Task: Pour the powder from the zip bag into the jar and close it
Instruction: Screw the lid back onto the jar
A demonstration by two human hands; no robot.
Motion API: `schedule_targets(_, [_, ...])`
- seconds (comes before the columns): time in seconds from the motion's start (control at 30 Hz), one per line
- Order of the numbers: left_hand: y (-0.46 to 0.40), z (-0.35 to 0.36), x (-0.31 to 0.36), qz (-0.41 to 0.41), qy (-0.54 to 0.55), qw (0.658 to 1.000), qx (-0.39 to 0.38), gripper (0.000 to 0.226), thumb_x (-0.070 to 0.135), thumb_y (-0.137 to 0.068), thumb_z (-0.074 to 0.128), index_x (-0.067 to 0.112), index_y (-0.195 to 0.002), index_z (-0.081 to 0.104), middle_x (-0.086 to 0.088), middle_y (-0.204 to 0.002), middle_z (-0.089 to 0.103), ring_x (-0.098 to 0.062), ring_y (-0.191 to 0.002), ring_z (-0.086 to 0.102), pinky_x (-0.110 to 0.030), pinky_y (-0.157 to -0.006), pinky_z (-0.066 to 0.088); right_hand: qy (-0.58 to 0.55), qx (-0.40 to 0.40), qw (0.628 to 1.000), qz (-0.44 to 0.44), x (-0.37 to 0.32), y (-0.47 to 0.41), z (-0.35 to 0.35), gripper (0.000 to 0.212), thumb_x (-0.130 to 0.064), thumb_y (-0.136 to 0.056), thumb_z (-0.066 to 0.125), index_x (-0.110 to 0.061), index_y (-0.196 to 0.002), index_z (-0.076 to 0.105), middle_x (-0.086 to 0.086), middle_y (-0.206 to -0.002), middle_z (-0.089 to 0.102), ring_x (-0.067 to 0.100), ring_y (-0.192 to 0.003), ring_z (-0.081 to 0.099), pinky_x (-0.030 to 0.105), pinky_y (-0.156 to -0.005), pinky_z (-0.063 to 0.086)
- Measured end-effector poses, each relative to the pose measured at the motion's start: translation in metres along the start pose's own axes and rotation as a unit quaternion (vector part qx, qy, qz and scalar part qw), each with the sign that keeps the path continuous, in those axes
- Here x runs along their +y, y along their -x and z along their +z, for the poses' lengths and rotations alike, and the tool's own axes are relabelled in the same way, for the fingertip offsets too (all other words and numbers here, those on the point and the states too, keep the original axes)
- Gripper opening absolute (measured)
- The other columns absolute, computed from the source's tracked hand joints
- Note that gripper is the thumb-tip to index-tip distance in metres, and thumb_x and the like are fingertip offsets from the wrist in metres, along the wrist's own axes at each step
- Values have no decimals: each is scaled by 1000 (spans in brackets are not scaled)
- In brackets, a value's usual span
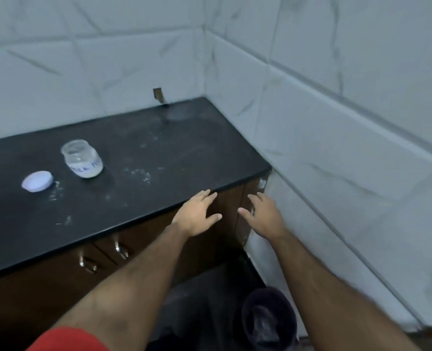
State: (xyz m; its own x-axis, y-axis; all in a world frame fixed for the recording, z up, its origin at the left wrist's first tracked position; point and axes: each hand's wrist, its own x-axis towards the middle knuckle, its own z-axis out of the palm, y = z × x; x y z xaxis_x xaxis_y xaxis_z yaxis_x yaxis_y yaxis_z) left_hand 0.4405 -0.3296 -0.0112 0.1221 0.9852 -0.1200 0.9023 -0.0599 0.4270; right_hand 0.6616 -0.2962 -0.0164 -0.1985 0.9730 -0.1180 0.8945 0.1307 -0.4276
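Jar held powder, lid just left of it; left hand and right hand open, empty, so capping seemed next.

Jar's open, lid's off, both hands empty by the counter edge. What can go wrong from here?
1. The small clear glass jar stands open with white powder inside; a careless reach by the left hand might tip it.
2. The round white lid lies apart beside scattered powder on the black countertop; grit could foul the closure.
3. No zip bag is in view.
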Motion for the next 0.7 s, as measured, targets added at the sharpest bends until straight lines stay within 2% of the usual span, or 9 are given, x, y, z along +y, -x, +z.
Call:
schedule_targets(0.2, [-14, -81, -64, -22, 1, 997, 80, 75, 53, -94, 55, 25, -157, 26, 2, -165, 22, -15, -153, 15, -34, -122, 19, 25, 20, 997, -72, -96, -65, -17, 69, -52, -96, 59, -17, -152, 42, 11, -161, 37, 28, -152, 25, 47, -118, 33])
schedule_targets(0.43, [-21, -167, -169, -36, -11, 990, 136, 73, 50, -93, 56, 24, -156, 29, 1, -165, 24, -14, -153, 16, -37, -123, 21, -19, 13, 992, -128, -227, -131, 4, 67, -44, -96, 61, -18, -154, 39, 8, -163, 33, 24, -153, 21, 44, -119, 30])
schedule_targets(0.7, [-36, -225, -248, -62, -23, 978, 196, 69, 49, -94, 56, 24, -155, 33, 2, -163, 29, -14, -151, 21, -30, -119, 19, -55, -7, 983, -175, -319, -182, 24, 63, -38, -95, 63, -17, -151, 44, 5, -157, 42, 23, -148, 32, 43, -118, 33])
